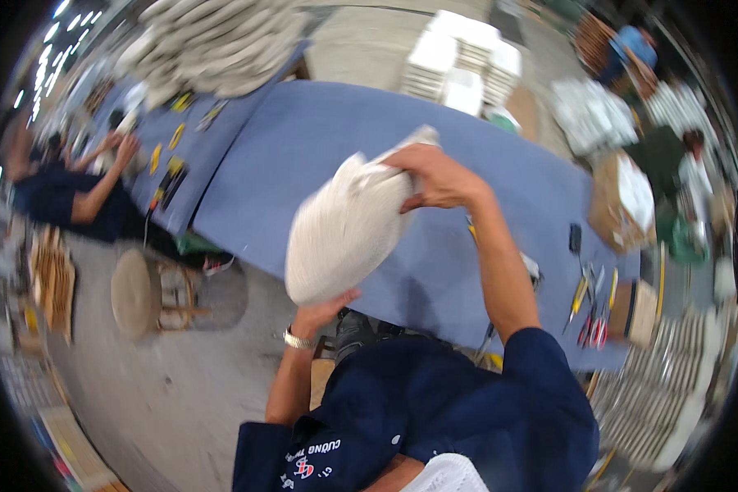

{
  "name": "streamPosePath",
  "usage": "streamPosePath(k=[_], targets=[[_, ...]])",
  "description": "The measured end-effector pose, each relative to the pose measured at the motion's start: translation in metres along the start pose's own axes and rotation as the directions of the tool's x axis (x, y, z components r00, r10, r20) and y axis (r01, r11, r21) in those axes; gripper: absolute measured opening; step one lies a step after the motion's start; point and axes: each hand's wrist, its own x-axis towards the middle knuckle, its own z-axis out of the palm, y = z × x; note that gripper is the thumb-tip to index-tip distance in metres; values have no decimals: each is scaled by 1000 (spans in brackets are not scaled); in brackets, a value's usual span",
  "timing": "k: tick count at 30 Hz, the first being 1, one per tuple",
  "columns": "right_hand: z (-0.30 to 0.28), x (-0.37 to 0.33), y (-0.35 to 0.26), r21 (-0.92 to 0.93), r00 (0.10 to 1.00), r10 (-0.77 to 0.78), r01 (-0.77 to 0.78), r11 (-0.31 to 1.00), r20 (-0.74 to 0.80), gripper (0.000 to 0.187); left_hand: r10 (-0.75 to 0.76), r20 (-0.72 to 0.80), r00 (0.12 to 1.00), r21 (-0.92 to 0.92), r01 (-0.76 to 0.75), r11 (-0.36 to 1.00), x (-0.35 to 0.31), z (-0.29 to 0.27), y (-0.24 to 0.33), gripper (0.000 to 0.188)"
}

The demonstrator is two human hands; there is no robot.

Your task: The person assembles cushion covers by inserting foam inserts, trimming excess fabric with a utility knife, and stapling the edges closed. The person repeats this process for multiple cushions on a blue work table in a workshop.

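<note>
A cream, fabric-covered cushion (344,234), rounded at its lower end, is held up tilted over the front edge of the blue-covered table (287,156). My right hand (435,176) grips its upper end, where the cloth is bunched, with thumb and fingers on either side. Below, my left hand (324,310), with a watch at the wrist, supports the rounded end; most of its fingers are hidden behind the cushion.
Scissors (600,328), other hand tools and a cardboard box (631,312) lie at the table's right end. Stacked beige cushions (221,41) are at the far left, white stacks (459,61) beyond the table. A co-worker (82,193) works at left near a stool (137,295).
</note>
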Motion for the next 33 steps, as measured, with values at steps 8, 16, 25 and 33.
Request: streamPosePath(k=[8, 16, 25, 33], targets=[[159, -99, -33, 266, 958, 259, -219, 939, -126, 55, 165, 9, 986, -371, -150, 917, 46, 79, -77, 40], [167, -145, 12, 373, 666, 585, -452, 810, -463, 52, 291, -263, 920, -364, -373, 853, 114, 74, -21, 49], [170, -244, 112, -7, 267, 915, -961, 278, -302, 56, 620, -440, 650, 544, -356, 760, 234, 41, 91, 47], [182, -248, 132, 766, 150, 985, -622, 160, -84, 20, 393, -520, 758, 480, -122, 869, 288, 37, 95, 34]])
